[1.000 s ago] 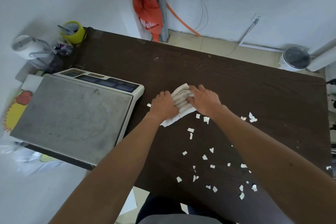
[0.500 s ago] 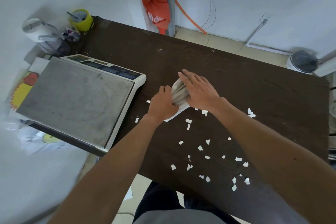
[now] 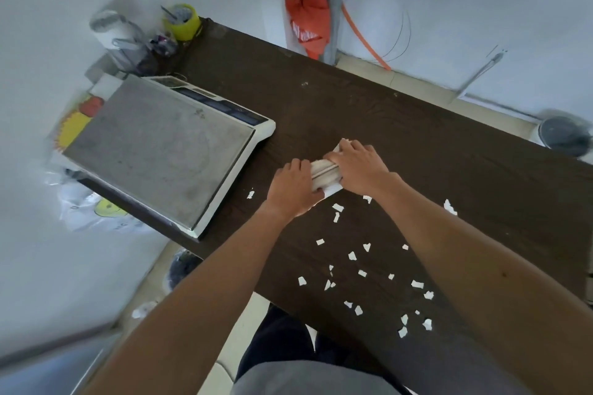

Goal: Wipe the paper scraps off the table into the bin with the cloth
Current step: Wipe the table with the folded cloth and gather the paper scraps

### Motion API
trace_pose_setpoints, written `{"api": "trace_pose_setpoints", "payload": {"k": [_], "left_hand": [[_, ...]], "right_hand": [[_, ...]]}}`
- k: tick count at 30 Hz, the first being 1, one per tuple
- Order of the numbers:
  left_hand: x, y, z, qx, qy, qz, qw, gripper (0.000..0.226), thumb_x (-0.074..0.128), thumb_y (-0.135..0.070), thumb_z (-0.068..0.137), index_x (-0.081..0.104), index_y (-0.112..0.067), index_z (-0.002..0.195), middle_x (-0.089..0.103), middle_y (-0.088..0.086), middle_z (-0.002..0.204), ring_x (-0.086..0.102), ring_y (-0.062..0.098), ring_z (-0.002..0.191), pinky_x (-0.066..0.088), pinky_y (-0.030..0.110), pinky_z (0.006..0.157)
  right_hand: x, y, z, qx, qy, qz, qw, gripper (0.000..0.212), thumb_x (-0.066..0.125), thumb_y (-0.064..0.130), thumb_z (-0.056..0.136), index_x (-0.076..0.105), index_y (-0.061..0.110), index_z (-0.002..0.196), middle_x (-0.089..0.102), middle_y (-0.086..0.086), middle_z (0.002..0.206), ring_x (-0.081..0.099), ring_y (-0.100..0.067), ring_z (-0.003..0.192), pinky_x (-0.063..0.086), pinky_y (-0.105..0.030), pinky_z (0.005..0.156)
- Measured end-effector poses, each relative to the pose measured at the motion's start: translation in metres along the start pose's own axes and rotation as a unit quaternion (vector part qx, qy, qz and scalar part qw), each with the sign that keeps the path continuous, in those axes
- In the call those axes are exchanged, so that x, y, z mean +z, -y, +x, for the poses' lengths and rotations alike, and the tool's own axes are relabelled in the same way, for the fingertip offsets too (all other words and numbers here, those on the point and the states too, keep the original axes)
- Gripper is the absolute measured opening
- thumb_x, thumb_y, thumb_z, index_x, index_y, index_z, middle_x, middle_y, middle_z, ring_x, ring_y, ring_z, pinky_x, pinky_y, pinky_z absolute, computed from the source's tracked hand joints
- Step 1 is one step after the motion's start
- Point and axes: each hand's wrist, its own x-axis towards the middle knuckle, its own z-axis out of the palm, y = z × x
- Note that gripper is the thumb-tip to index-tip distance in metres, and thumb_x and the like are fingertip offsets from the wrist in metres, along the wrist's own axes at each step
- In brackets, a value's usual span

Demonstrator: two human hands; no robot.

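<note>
Table point(image 3: 417, 138) of dark wood, spanning centre to 3 o'clock. Grey-topped scale point(image 3: 154, 151) at 9 o'clock on it. Left hand point(image 3: 293, 189) at centre, fingers curled round the cloth's near end; right hand point(image 3: 361, 167) at its 2 o'clock, clamped over the far end. Cloth point(image 3: 324, 171) bunched between both, lying on the table. Paper scraps point(image 3: 352, 255) scattered at the cloth's 5 o'clock, toward the near edge.
</note>
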Motion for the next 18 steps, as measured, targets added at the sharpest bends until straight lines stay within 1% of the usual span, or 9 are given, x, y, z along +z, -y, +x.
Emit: {"api": "trace_pose_setpoints", "payload": {"k": [2, 4, 10, 18], "left_hand": [[0.002, -0.008, -0.007, -0.002, 0.019, 0.012, 1.000, 0.053, 0.059, -0.052, 0.085, 0.049, -0.010, 0.116, 0.056, 0.009, 0.112, 0.060, 0.027, 0.097, 0.047, 0.040, 0.081], [0.007, -0.018, -0.014, -0.008, 0.038, 0.009, 0.999, 0.053, 0.057, -0.052, 0.087, 0.047, -0.010, 0.118, 0.055, 0.010, 0.115, 0.060, 0.028, 0.099, 0.049, 0.040, 0.081], [0.020, -0.053, -0.033, -0.007, 0.051, 0.010, 0.999, 0.056, 0.055, -0.052, 0.090, 0.046, -0.007, 0.123, 0.053, 0.012, 0.119, 0.057, 0.028, 0.104, 0.049, 0.039, 0.082], [0.031, -0.093, -0.050, 0.005, 0.064, 0.015, 0.998, 0.057, 0.056, -0.051, 0.090, 0.045, -0.007, 0.125, 0.051, 0.012, 0.119, 0.055, 0.028, 0.104, 0.048, 0.039, 0.079]], "right_hand": [[0.001, -0.001, -0.006, 0.002, 0.011, 0.012, 1.000, 0.057, 0.057, 0.018, 0.086, 0.047, 0.033, 0.141, 0.043, -0.009, 0.138, 0.043, -0.031, 0.130, 0.040, -0.049, 0.104], [0.002, -0.004, -0.015, 0.002, 0.029, 0.022, 0.999, 0.057, 0.057, 0.017, 0.086, 0.047, 0.033, 0.140, 0.043, -0.009, 0.139, 0.041, -0.032, 0.132, 0.039, -0.050, 0.105], [0.015, -0.019, -0.049, 0.016, 0.034, 0.045, 0.998, 0.060, 0.056, 0.015, 0.084, 0.046, 0.036, 0.139, 0.044, -0.006, 0.137, 0.038, -0.029, 0.133, 0.039, -0.048, 0.105], [0.032, -0.037, -0.089, 0.058, 0.047, 0.082, 0.994, 0.062, 0.058, 0.014, 0.083, 0.046, 0.037, 0.140, 0.043, -0.004, 0.136, 0.036, -0.028, 0.135, 0.037, -0.048, 0.106]]}}
